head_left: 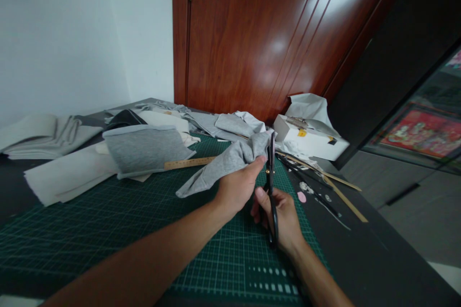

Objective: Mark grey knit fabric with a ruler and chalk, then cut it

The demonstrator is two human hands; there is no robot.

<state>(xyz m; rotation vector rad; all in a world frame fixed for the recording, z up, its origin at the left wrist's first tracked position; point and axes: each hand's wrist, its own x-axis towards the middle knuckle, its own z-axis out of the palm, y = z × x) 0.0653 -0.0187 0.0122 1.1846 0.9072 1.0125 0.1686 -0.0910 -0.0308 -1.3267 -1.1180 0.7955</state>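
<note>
Bunched grey fabric (226, 160) is pinched in my left hand (237, 184) above the green cutting mat (212, 249). My right hand (283, 216) has its fingers in the handles of black scissors (271, 172). Their blades point away from me, at the right edge of the fabric; whether they are cutting into it I cannot tell. Under the fabric's left part lies a wooden ruler (187, 162). A folded grey fabric piece (144, 148) rests left of the ruler, partly over a white sheet (72, 172).
Folded pale cloth (68, 136) is stacked at the far left. More grey fabric (234, 124) lies along the back by the wooden door (245, 33). On the right are a white box (309, 136), wooden strips (347, 199), scraps and a pink piece (301, 196).
</note>
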